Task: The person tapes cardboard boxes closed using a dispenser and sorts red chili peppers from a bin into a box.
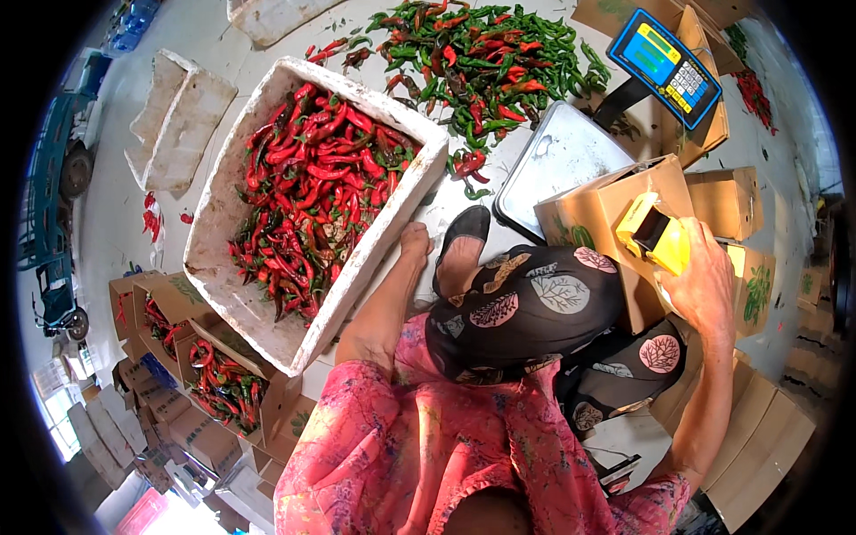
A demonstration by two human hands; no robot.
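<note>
My right hand (703,278) is closed around a yellow tape dispenser (644,221) with a dark middle. The dispenser lies against the upper part of a brown cardboard box (611,198), beside my patterned black trousers. On the other side, my left hand (414,242) is low beside the near right wall of a large white foam box (432,159); its fingers cannot be made out. Red chili peppers (325,169), a few dark or green, fill much of the foam box. A black shoe (467,230) is just right of my left hand.
Green and red peppers (499,67) lie heaped on the floor ahead. A platform scale (562,156) with a blue display (664,67) stands beside them. Cardboard boxes of peppers (223,379) line the lower left. More cartons (758,446) stand at right, and a foam box (178,120) lies far left.
</note>
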